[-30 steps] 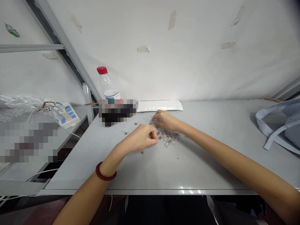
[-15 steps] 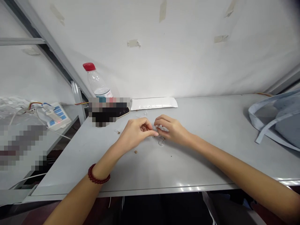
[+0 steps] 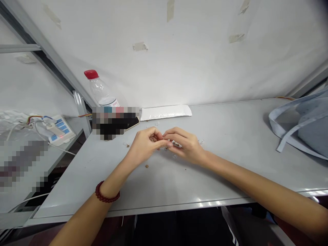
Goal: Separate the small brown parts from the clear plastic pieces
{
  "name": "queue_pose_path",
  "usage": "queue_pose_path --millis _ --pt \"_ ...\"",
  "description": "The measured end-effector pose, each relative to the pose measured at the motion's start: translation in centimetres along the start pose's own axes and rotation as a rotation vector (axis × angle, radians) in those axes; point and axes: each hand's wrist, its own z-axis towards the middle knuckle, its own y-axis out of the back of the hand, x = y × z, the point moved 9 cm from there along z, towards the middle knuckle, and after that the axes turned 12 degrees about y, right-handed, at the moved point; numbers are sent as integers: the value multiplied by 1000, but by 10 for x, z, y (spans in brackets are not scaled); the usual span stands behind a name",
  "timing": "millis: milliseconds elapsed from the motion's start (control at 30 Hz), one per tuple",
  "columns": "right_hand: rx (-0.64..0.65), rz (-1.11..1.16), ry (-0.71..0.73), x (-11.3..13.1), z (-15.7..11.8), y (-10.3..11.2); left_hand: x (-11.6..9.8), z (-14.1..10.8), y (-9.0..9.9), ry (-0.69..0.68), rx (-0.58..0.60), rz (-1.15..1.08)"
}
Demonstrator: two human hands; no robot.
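Above the grey table, my left hand (image 3: 146,145) and my right hand (image 3: 187,145) meet at the fingertips. Thumb and forefinger of the left hand are pinched together; whatever is between them is too small and hidden to name. My right fingers curl round a small clear bottle (image 3: 176,144) with something brown at it, partly covered by the fingers. Left of the hands lies a tiny clear bottle with a brown cork (image 3: 127,146). A loose brown cork (image 3: 147,166) rests nearer the front edge. More small clear pieces (image 3: 175,155) lie below and beside the right hand.
A white packet (image 3: 166,112) lies against the back wall. To its left are a phone (image 3: 132,123) and a red-capped bottle (image 3: 101,90). A pale blue fabric bag (image 3: 304,126) with a strap occupies the right side. A power strip (image 3: 61,130) sits at far left.
My hands have come closer together, the right fingertips now touching the left. The view has shifted slightly. A clear piece now shows behind my right wrist.
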Motion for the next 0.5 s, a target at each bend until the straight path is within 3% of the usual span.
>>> queue_pose_path --millis 167,300,367,500 --pt "-5 -32 -41 8 8 6 -6 -4 -14 -20 217 14" --pt "-46 -116 -7 17 14 11 -8 -10 -28 -41 452 -136" --pt "-89 -141 8 19 15 15 -6 -11 -30 -28 475 -183" --pt "-142 -113 14 19 14 18 -9 -11 -25 -51 368 -147"
